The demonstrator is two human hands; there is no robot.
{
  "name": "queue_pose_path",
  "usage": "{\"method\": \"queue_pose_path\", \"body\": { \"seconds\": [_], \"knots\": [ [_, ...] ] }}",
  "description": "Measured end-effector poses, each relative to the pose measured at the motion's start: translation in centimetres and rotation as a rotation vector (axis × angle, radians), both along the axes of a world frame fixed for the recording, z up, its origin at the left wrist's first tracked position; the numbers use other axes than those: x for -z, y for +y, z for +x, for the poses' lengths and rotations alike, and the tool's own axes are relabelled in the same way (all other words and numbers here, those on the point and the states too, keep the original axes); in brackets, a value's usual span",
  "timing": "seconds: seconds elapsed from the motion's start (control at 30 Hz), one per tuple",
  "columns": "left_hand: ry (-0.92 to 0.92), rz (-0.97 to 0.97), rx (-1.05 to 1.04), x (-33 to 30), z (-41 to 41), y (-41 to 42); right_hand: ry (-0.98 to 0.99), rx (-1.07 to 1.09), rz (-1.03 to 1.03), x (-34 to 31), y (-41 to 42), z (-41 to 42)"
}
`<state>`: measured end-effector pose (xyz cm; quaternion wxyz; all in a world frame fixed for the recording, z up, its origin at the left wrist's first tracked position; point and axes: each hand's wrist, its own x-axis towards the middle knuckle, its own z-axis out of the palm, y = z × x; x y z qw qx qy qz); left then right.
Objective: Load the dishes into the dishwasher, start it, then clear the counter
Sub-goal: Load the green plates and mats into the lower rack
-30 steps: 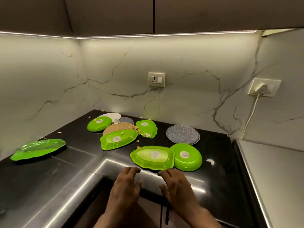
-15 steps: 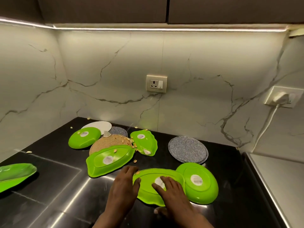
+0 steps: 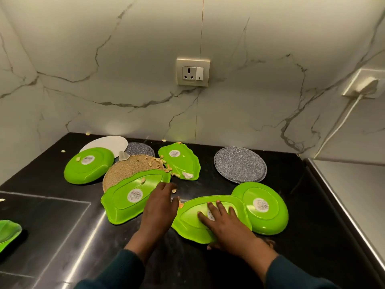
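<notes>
On black worktop (image 3: 291, 205) in the corner under marble wall: several green dishes, all upside down w/ barcode stickers showing. Right hand (image 3: 227, 224) lies on the near leaf-shaped dish (image 3: 191, 224), fingers (image 3: 213, 207) spread flat across its base, thumb tucked under the near rim, so it grips that edge. Left hand (image 3: 159, 207) sits just left of it, palm down, fingers slightly curled and close together; its back overlaps the right edge of a second leaf dish (image 3: 125, 203), but can't tell whether it touches or holds anything. Oval green dish (image 3: 264, 213) touches the gripped dish on its right. Third leaf dish (image 3: 179, 161) sits further back, w/ seed shells (image 3: 161, 161) scattered on it and beside it, plus a scrap of paper (image 3: 187, 175). Round cork mat (image 3: 127, 170) lies partly under the second leaf dish. Another oval green dish (image 3: 87, 165) sits left of the mat, overlapping a white plate (image 3: 108, 142). Grey speckled mat (image 3: 239, 167) lies apart at back right; a 2nd grey one (image 3: 139, 149) peeks out behind the cork mat. One more green dish (image 3: 8, 232) is cut off at far left edge. Wall socket (image 3: 192, 71) above; plugged-in charger (image 3: 364, 86) at right.
</notes>
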<state>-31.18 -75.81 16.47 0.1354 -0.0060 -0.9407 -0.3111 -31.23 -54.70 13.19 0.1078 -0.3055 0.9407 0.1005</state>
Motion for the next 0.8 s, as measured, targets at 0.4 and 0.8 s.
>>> {"method": "queue_pose_path", "body": {
  "seconds": [0.4, 0.8],
  "knots": [
    [0.065, 0.066, -0.05, -0.3, -3.0, -0.9, 0.386, 0.143, -0.278, -3.5, 0.2, -2.8],
    [0.053, 0.117, 0.218, 0.8, -2.3, 9.5, 0.501, 0.646, -0.951, -7.9, 10.1, 2.1]
  ]
}}
